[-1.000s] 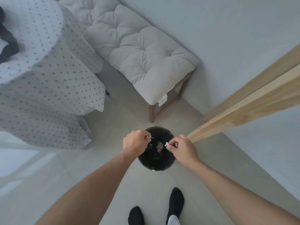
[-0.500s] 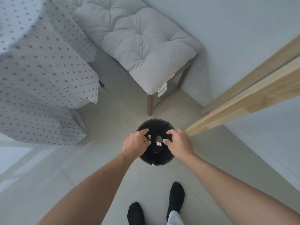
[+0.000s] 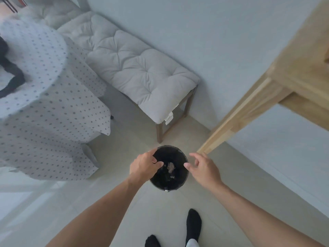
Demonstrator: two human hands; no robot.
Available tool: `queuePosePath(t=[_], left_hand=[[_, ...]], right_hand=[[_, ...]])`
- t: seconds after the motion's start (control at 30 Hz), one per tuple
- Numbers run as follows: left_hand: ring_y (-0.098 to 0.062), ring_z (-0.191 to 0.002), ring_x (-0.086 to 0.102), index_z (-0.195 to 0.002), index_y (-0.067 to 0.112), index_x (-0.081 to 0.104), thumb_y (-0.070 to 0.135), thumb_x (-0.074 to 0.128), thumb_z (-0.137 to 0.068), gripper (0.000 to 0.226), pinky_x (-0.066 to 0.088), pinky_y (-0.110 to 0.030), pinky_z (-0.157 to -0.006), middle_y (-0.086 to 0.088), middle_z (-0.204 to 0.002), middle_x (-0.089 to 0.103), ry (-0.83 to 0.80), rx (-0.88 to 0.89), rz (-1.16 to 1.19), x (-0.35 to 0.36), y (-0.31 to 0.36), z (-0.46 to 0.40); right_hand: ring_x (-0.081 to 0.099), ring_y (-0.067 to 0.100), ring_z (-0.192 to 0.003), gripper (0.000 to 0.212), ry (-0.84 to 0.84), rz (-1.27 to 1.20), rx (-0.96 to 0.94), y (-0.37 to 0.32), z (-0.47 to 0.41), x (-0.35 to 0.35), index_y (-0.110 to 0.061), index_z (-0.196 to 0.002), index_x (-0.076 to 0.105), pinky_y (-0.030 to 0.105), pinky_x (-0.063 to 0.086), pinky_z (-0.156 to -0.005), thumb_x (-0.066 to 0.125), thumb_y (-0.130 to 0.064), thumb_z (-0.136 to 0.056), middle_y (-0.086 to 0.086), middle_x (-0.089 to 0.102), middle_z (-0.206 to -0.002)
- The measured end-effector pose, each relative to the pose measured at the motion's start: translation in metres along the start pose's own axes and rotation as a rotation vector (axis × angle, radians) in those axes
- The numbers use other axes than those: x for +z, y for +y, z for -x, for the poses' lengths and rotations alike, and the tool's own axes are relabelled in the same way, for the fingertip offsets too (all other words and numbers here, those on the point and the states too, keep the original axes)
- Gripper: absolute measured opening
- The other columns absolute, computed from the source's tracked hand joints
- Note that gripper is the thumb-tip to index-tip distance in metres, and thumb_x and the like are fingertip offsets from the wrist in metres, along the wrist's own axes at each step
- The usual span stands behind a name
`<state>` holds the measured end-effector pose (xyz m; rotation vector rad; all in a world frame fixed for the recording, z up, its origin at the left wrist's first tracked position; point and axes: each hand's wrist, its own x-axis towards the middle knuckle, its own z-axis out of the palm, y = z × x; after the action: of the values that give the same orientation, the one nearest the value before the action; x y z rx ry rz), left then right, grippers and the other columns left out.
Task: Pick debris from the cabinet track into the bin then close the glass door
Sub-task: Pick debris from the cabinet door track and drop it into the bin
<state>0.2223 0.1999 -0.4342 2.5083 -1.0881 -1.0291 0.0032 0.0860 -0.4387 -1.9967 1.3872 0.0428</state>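
One round black bin (image 3: 184, 182) stands on the pale tiled floor (image 3: 89, 207), just in front of the leg of a cushioned bench (image 3: 135, 68) and near the foot of a light wooden frame (image 3: 249, 111); it holds a small heap of greyish debris (image 3: 171, 167) against its dark bottom. Left hand (image 3: 143, 166) over the bin's left rim, fingers loosely curled, holding nothing. Right hand (image 3: 204, 168) beside the right rim, fingers spread open, empty.
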Motion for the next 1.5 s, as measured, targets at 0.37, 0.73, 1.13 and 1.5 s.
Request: queuePosePath(t=[0.37, 0.73, 1.13, 1.5], left_hand=[[-0.023, -0.135, 0.061, -0.162, 0.039, 0.041, 0.064, 0.063, -0.094, 0.076, 0.053, -0.046, -0.105, 0.006, -0.152, 0.063, 0.156, 0.264, -0.036, -0.117, 0.133, 0.085], [-0.018, -0.134, 0.061, -0.166, 0.032, 0.038, 0.066, 0.059, -0.099, 0.079, 0.051, -0.039, -0.108, 0.003, -0.150, 0.064, 0.201, 0.563, -0.061, -0.190, 0.273, 0.146], [-0.016, -0.126, 0.067, -0.160, 0.044, 0.044, 0.075, 0.059, -0.094, 0.075, 0.056, -0.040, -0.101, 0.019, -0.137, 0.071, 0.161, 0.739, -0.076, -0.168, 0.398, 0.154], [-0.018, -0.102, 0.075, -0.149, 0.043, 0.058, 0.064, 0.067, -0.095, 0.058, 0.061, -0.038, -0.086, 0.017, -0.099, 0.080, 0.119, 0.825, -0.102, -0.117, 0.473, 0.145]], right_hand=[[0.052, 0.021, -0.141, 0.060, 0.215, -0.093, -0.064, -0.060, 0.091, -0.164, -0.023, -0.148, 0.060, 0.042, 0.049, -0.110, 0.070, -0.053, -0.097, -0.001, 0.061, -0.145], [0.055, 0.021, -0.137, 0.058, 0.477, -0.172, -0.088, -0.065, 0.154, -0.299, -0.025, -0.147, 0.060, 0.041, 0.051, -0.105, 0.069, -0.055, -0.097, -0.004, 0.058, -0.146], [0.064, 0.019, -0.125, 0.050, 0.710, -0.254, 0.006, -0.006, 0.167, -0.393, -0.029, -0.138, 0.067, 0.040, 0.054, -0.097, 0.071, -0.053, -0.095, -0.006, 0.066, -0.128], [0.073, 0.018, -0.106, 0.046, 0.783, -0.286, 0.176, 0.038, 0.152, -0.410, -0.031, -0.134, 0.070, 0.030, 0.047, -0.079, 0.071, -0.054, -0.094, -0.010, 0.073, -0.107]])
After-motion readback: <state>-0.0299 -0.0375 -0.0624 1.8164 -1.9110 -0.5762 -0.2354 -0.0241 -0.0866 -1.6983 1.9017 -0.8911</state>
